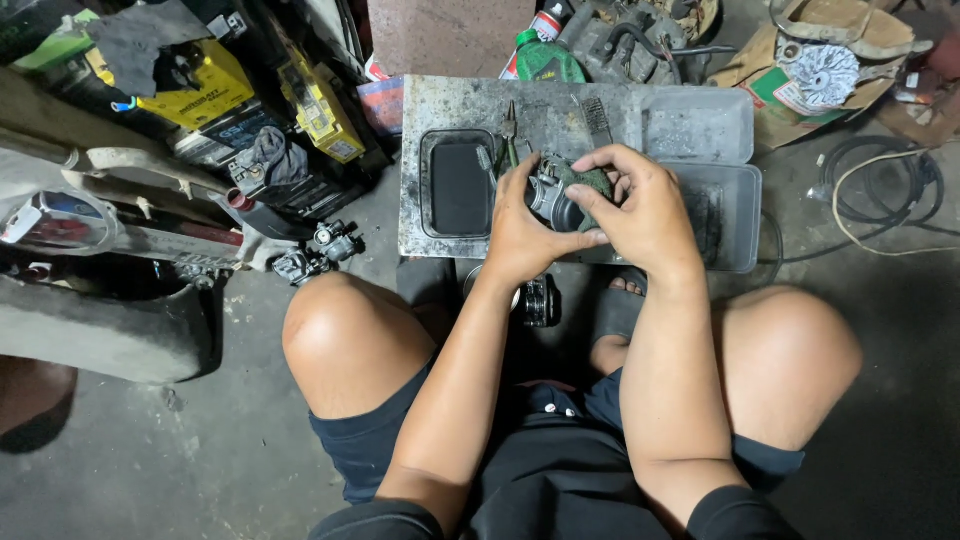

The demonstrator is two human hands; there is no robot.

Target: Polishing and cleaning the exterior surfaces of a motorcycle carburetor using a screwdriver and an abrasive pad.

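Grey metal part, looks like a small carburettor or throttle body with a round bore, held up over the front edge of the dirty metal tray. Left hand is wrapped around it from the near side, fingers curled tight, thumb along the bottom. Right hand is clenched on a green scouring pad, pressing it against the top of the part; fingertips bent down onto the pad.

Tray sits on the floor straight ahead of the knees. In its left half: a dark rectangular recess. Pliers and a small wire brush lie on the tray just behind the hands. Clear plastic tub at the tray's right end, partly under the right hand.

Below the wrists, between the legs, a second round black-and-metal part on the floor beside a sandalled foot. Another small carburettor on the floor by the left knee. Yellow boxes stacked far left, coiled cable far right, green-capped can behind the tray.
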